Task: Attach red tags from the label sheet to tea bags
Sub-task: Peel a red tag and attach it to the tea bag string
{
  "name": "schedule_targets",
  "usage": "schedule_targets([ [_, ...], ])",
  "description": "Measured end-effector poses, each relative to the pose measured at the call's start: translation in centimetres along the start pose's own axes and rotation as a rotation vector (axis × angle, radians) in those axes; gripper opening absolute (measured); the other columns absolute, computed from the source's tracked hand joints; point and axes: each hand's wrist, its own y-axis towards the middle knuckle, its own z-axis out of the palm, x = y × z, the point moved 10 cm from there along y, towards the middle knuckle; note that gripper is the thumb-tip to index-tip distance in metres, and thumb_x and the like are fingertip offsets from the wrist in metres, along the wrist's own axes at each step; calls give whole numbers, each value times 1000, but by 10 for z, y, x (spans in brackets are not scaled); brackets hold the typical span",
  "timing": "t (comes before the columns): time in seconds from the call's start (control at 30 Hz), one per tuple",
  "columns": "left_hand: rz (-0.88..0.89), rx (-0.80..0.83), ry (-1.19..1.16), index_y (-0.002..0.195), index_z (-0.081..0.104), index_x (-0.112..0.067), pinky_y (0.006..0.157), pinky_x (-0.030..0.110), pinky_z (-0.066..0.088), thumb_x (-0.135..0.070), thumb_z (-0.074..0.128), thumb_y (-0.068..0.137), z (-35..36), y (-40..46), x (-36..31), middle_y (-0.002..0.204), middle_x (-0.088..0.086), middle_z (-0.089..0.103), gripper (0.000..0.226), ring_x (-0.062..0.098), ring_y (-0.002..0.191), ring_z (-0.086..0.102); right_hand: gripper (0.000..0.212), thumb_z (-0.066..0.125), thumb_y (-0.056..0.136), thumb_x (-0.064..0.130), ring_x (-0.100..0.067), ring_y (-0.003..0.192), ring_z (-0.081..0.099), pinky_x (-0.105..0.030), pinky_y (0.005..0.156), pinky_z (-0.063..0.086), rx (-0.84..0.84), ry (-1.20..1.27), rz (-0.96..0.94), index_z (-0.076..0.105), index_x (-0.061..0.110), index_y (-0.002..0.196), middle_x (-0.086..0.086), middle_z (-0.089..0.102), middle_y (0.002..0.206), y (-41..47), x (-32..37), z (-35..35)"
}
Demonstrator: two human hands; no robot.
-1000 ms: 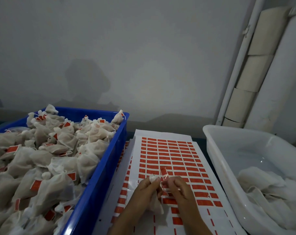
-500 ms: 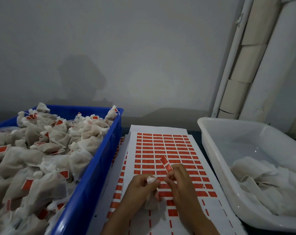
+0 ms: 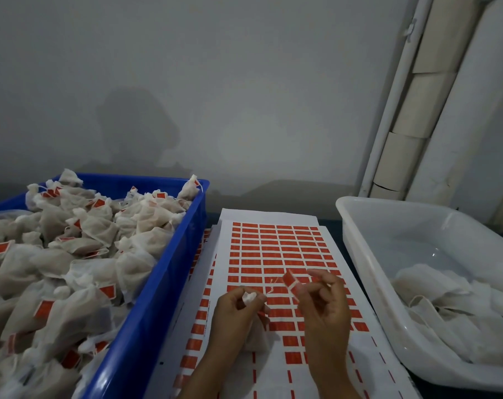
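Note:
My left hand (image 3: 237, 311) grips a white mesh tea bag (image 3: 256, 338) by its gathered top, the body hanging below my fist. My right hand (image 3: 323, 300) pinches a red tag (image 3: 291, 280) between thumb and fingers, lifted just above the label sheet (image 3: 273, 249). A thin string runs from the bag's top toward the tag. Both hands hover over the sheet's lower half, a short gap between them. The sheet carries rows of red tags, and its lowest rows show only thin red strips.
A blue crate (image 3: 169, 272) on the left is heaped with tea bags bearing red tags. A white tub (image 3: 359, 243) on the right holds untagged white bags. More label sheets lie under the top one. A grey wall and white pipes stand behind.
My hands have drawn apart: the right hand has moved right with the red tag, the left still holds the tea bag. The camera view has shifted slightly.

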Motion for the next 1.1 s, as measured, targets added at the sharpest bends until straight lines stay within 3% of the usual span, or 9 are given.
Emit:
schedule_targets([
  [0.1, 27, 19, -2, 76, 64, -22, 69, 17, 54, -26, 61, 86, 2, -1, -5, 73, -9, 69, 11, 12, 72, 66, 26, 66, 71, 38, 9, 79, 63, -1, 58, 45, 63, -34, 61, 54, 33, 93, 28, 63, 77, -5, -15, 16],
  [0.2, 48, 33, 13, 73, 62, -26, 54, 4, 46, -26, 61, 86, 4, -3, -9, 71, -13, 66, 12, 9, 69, 65, 22, 69, 75, 28, 3, 70, 65, -5, 51, 47, 99, -9, 164, 55, 31, 91, 20, 67, 78, -8, -33, 24],
  [0.27, 58, 29, 10, 74, 62, -27, 52, 3, 43, -27, 62, 85, 3, -3, -9, 72, -14, 66, 11, 8, 69, 64, 20, 70, 76, 26, 0, 69, 66, -7, 50, 47, 88, -9, 194, 56, 29, 91, 14, 69, 80, -7, -40, 22],
  [0.57, 74, 47, 16, 75, 64, -24, 65, 9, 47, -28, 61, 86, 6, -4, -8, 73, -11, 67, 11, 12, 72, 65, 18, 70, 77, 25, 1, 73, 66, -9, 52, 49, 73, -47, 188, 59, 29, 89, 18, 68, 80, -7, -46, 20],
  [0.97, 88, 71, 32, 77, 64, -26, 70, 13, 49, -29, 62, 85, 9, -4, -8, 76, -10, 68, 9, 12, 75, 64, 20, 69, 78, 22, -9, 76, 67, -18, 68, 56, 69, -105, 140, 58, 27, 94, 17, 66, 85, -7, -42, 21],
  [1.1, 92, 80, 12, 78, 65, -24, 69, 13, 50, -27, 62, 85, 10, -3, -8, 76, -10, 68, 9, 13, 75, 65, 21, 69, 77, 22, -5, 75, 66, -15, 69, 54, 63, -145, 93, 56, 31, 91, 20, 65, 83, -8, -35, 21],
])
